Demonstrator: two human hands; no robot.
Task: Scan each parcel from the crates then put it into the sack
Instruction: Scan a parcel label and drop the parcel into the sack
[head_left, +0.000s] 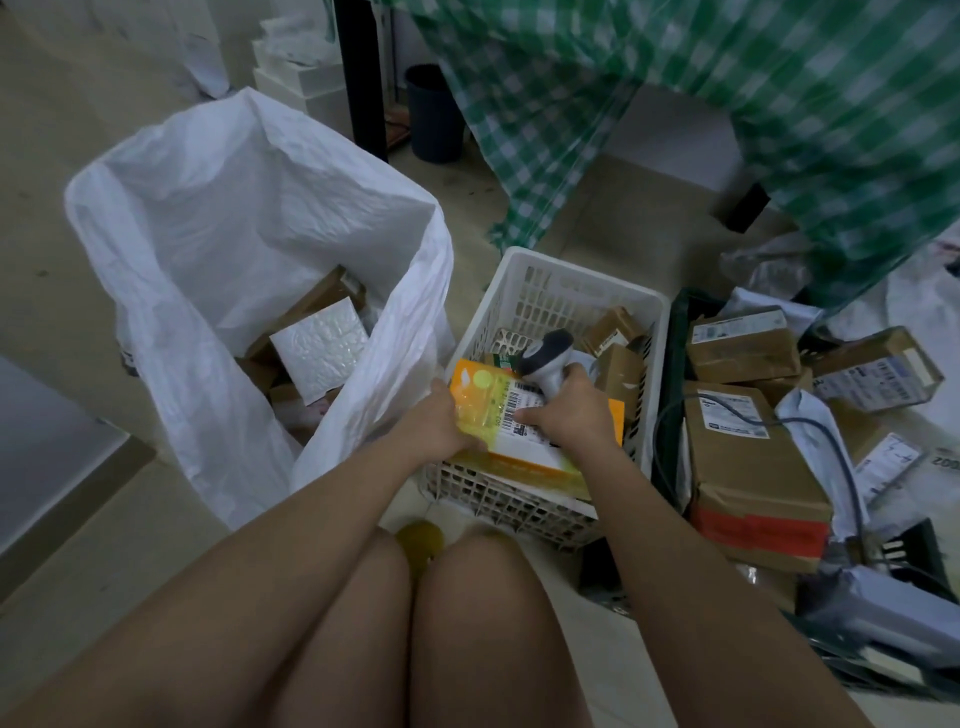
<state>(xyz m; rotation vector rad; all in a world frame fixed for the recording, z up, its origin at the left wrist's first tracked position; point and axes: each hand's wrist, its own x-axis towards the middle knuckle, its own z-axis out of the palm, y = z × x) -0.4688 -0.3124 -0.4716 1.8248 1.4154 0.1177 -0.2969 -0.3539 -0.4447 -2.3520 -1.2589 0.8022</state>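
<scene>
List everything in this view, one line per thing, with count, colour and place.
sack: one, white, open, left of the crate
parcels in sack: several, brown and white, at its bottom
white crate: one, centre, brown boxes inside
yellow parcel: one, yellow and orange with a white label, held over the white crate
scanner: one, grey, over the parcel's label
dark crate: one, right of the white crate, piled with parcels
brown parcels: several, brown, on the right
bin: one, dark, top centre
checked sheet: one, green and white, top right
left hand: one, gripping the yellow parcel
right hand: one, holding the scanner
</scene>
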